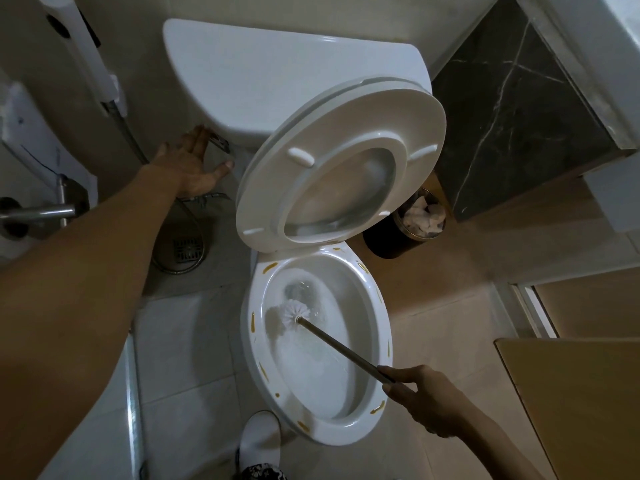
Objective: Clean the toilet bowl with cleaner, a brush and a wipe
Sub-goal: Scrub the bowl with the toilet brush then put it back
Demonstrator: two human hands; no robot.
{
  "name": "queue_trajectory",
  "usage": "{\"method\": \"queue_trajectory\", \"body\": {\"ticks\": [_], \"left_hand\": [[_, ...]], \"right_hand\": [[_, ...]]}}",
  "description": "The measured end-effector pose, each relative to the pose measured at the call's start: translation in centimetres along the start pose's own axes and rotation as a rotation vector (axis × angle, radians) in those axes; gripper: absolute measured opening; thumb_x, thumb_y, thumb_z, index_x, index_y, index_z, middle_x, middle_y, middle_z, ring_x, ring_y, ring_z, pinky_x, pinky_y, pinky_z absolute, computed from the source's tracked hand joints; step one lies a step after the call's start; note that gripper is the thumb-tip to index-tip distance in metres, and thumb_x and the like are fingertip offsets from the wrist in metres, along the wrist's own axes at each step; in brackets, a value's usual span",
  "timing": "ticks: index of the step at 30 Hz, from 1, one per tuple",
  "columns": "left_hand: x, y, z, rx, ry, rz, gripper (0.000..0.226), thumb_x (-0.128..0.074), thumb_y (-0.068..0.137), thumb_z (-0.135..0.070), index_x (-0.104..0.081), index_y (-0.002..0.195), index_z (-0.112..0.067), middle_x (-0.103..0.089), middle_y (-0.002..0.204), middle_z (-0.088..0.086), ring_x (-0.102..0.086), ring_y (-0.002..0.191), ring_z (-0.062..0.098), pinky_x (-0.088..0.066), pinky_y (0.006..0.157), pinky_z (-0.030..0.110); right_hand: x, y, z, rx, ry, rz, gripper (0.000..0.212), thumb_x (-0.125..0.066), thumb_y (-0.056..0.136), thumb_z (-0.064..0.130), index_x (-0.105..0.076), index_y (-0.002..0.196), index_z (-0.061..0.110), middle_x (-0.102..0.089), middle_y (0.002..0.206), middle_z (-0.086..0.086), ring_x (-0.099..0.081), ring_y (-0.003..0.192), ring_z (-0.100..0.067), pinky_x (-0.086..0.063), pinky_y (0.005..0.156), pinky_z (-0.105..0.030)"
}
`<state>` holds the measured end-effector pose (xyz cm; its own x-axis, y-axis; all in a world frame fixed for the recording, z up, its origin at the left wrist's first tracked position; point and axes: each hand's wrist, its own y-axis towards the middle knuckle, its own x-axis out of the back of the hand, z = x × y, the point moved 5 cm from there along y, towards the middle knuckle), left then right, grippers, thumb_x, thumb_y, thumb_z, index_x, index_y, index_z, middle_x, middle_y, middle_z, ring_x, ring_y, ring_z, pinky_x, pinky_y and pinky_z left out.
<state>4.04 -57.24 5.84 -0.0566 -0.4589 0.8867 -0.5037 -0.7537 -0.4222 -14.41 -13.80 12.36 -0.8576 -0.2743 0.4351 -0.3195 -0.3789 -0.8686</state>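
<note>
Brush [298,315] head in toilet bowl [367,424], handle gripped by right hand [420,398], left hand [194,168] open.

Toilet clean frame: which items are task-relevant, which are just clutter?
In the job:
- toilet bowl, yellow marks on its rim
- brush in the bowl, handle held by right hand
- left hand open at flush lever

Just there:
- waste bin with paper
- spray hose
- floor drain
</note>
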Motion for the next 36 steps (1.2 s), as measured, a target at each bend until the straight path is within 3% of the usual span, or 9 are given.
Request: {"method": "queue_trajectory", "body": {"ticks": [12, 17, 27, 36], "left_hand": [[0.2, -0.1, -0.2, 0.005, 0.000, -0.009, 0.083, -0.018, 0.092, -0.066, 0.012, 0.150, -0.015, 0.013, 0.159, 0.001, 0.001, 0.147, 0.017, -0.004, 0.117, 0.044], [0.2, -0.2, -0.2, 0.010, -0.004, -0.013, 0.083, -0.019, 0.093, -0.065, 0.013, 0.150, -0.015, 0.013, 0.159, 0.001, 0.001, 0.147, 0.018, -0.004, 0.118, 0.044], [0.3, -0.5, -0.5, 0.022, -0.005, 0.005, 0.082, -0.019, 0.094, -0.064, 0.014, 0.150, -0.014, 0.015, 0.159, 0.002, 0.002, 0.147, 0.020, -0.003, 0.118, 0.043], [0.2, -0.5, -0.5, 0.013, -0.018, -0.002, 0.083, -0.020, 0.093, -0.065, 0.014, 0.150, -0.015, 0.015, 0.159, 0.001, 0.003, 0.147, 0.018, -0.004, 0.117, 0.045]], "right_hand": [[0.0, -0.3, 0.0, -0.019, 0.017, 0.017, 0.041, -0.046, 0.101, 0.027, -0.044, 0.142, 0.032, -0.042, 0.031, 0.015, -0.029, 0.027, -0.003, -0.029, 0.034, -0.016], [-0.2, -0.4, 0.2, -0.017, -0.001, 0.027, 0.042, -0.046, 0.101, 0.025, -0.044, 0.142, 0.028, -0.041, 0.055, 0.014, -0.030, 0.028, -0.003, -0.030, 0.035, -0.016], [-0.3, 0.2, -0.3, -0.018, -0.018, 0.055, 0.042, -0.047, 0.100, 0.026, -0.044, 0.142, 0.028, -0.044, 0.066, 0.012, -0.034, 0.030, -0.003, -0.033, 0.038, -0.015], [-0.2, 0.5, -0.8, -0.018, 0.004, 0.046, 0.040, -0.048, 0.100, 0.028, -0.045, 0.140, 0.033, -0.046, 0.050, 0.011, -0.032, 0.031, -0.005, -0.032, 0.036, -0.019]]}}
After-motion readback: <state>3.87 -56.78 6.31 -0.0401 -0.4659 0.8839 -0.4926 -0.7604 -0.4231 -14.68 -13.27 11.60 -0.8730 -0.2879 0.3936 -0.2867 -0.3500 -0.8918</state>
